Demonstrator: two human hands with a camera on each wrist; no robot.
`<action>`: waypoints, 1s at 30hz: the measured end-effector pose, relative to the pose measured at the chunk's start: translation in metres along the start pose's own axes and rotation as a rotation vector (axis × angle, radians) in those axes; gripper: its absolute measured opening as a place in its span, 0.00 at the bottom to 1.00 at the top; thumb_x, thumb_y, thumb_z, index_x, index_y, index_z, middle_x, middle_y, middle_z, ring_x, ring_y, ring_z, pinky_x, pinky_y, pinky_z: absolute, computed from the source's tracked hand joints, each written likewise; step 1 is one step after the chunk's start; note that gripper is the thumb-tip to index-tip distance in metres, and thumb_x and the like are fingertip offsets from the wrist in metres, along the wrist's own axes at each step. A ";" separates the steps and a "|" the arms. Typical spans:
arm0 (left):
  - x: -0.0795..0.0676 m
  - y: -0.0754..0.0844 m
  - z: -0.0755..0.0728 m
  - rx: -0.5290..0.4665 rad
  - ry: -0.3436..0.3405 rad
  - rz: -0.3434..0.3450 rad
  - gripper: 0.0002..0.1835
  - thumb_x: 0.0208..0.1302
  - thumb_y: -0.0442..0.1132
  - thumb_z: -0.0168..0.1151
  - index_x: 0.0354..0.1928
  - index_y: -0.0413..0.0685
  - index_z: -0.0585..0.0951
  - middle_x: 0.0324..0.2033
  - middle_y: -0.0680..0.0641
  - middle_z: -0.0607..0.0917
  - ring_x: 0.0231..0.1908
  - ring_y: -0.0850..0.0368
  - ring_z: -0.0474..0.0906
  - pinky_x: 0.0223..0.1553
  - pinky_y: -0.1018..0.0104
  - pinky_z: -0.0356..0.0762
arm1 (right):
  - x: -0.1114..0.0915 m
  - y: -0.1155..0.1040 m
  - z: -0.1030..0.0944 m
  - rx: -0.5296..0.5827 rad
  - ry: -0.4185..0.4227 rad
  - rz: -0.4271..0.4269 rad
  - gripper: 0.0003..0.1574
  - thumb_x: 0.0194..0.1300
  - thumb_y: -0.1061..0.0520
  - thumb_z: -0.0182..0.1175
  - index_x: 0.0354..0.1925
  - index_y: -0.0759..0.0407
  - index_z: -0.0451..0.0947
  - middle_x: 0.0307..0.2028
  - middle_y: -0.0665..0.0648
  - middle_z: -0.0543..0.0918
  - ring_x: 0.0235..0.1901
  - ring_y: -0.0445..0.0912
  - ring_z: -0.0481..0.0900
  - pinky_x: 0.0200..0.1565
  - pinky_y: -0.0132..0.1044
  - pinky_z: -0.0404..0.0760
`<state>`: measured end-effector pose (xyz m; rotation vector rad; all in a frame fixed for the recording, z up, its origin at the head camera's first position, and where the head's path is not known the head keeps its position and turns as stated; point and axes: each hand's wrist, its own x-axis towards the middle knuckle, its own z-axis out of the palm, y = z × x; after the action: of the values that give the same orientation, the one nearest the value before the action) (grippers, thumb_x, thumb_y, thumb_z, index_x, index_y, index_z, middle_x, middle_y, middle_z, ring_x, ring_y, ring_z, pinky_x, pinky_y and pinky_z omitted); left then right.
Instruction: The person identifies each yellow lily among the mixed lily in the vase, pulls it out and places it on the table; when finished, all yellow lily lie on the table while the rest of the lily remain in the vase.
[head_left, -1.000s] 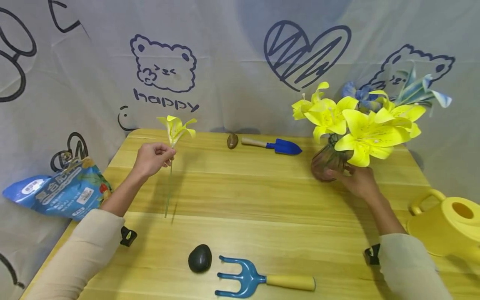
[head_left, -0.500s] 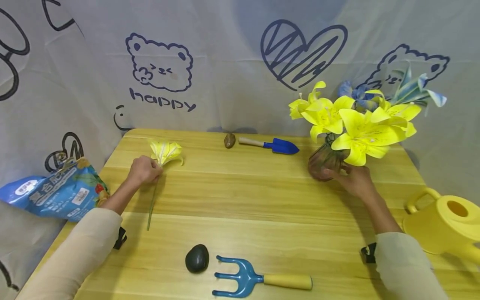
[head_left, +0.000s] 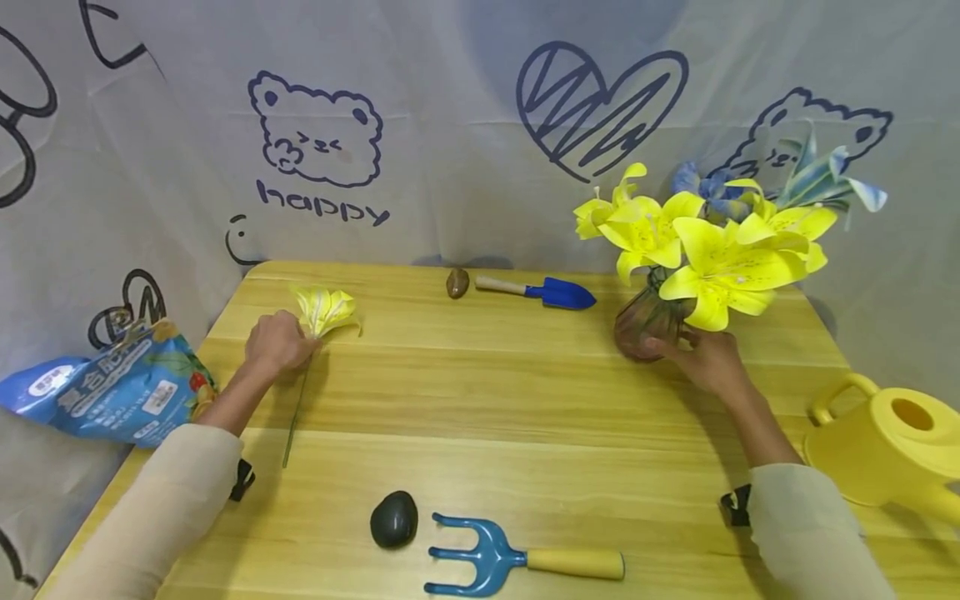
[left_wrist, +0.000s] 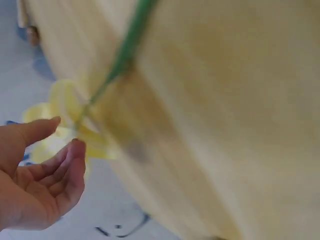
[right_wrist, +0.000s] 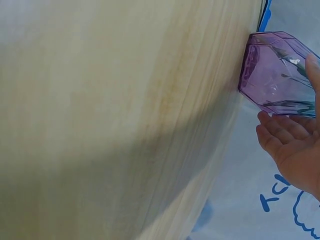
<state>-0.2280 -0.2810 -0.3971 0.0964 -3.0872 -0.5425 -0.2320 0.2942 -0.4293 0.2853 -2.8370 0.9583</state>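
A single yellow artificial lily (head_left: 327,312) lies on the wooden table at the left, its thin green stem (left_wrist: 122,57) pointing toward the front. Beside its bloom is my left hand (head_left: 279,343); the left wrist view shows a gap between thumb and fingertips, with the stem behind them. At the back right, my right hand (head_left: 708,364) holds the lower part of a purple faceted glass vase (right_wrist: 280,75), thumb on one side and fingers on the other. Several yellow lilies (head_left: 723,267) and blue flowers (head_left: 708,192) fill this upright vase.
A brown stone (head_left: 457,282) and a blue trowel (head_left: 562,293) lie along the back edge. In front are a black stone (head_left: 394,519) and a blue hand fork (head_left: 491,557). A yellow watering can (head_left: 885,446) stands right; a blue bag (head_left: 127,392) sits left.
My left hand has lowered the single lily from upright onto the table and its fingers have come apart. My right hand stays at the vase.
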 end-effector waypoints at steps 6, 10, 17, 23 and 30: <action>0.005 0.046 -0.008 -0.135 0.126 0.137 0.14 0.56 0.44 0.59 0.21 0.40 0.77 0.17 0.46 0.78 0.17 0.55 0.71 0.19 0.63 0.69 | 0.000 -0.001 0.000 0.029 0.011 -0.007 0.41 0.52 0.42 0.61 0.57 0.61 0.61 0.53 0.69 0.68 0.46 0.66 0.71 0.41 0.56 0.72; 0.013 0.090 -0.003 -0.318 0.093 0.272 0.12 0.57 0.43 0.59 0.30 0.39 0.80 0.25 0.43 0.81 0.25 0.53 0.76 0.27 0.61 0.75 | -0.001 0.000 0.001 0.018 0.010 -0.018 0.40 0.53 0.42 0.60 0.56 0.64 0.62 0.52 0.71 0.69 0.45 0.67 0.71 0.41 0.56 0.72; 0.012 0.183 0.023 -0.608 0.112 0.522 0.08 0.56 0.41 0.61 0.34 0.44 0.82 0.30 0.49 0.82 0.29 0.60 0.77 0.30 0.69 0.75 | -0.001 -0.001 0.004 0.049 0.030 -0.042 0.37 0.52 0.45 0.62 0.54 0.62 0.64 0.51 0.68 0.70 0.44 0.65 0.72 0.41 0.56 0.72; -0.010 0.269 0.058 -0.713 0.200 0.796 0.06 0.56 0.37 0.61 0.33 0.42 0.83 0.30 0.49 0.83 0.28 0.65 0.77 0.28 0.78 0.74 | 0.001 -0.002 0.004 0.050 0.038 -0.053 0.39 0.52 0.46 0.63 0.56 0.62 0.62 0.52 0.68 0.69 0.44 0.66 0.72 0.41 0.56 0.72; -0.021 0.351 0.095 -0.697 0.183 0.827 0.09 0.55 0.39 0.61 0.37 0.45 0.83 0.33 0.50 0.83 0.29 0.68 0.76 0.29 0.83 0.70 | 0.004 0.000 0.002 0.017 0.062 -0.070 0.39 0.51 0.46 0.64 0.56 0.60 0.61 0.50 0.66 0.71 0.43 0.64 0.73 0.39 0.56 0.73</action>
<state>-0.2298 0.0820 -0.3671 -0.9865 -2.2627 -1.3386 -0.2364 0.2923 -0.4303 0.3484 -2.7450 0.9603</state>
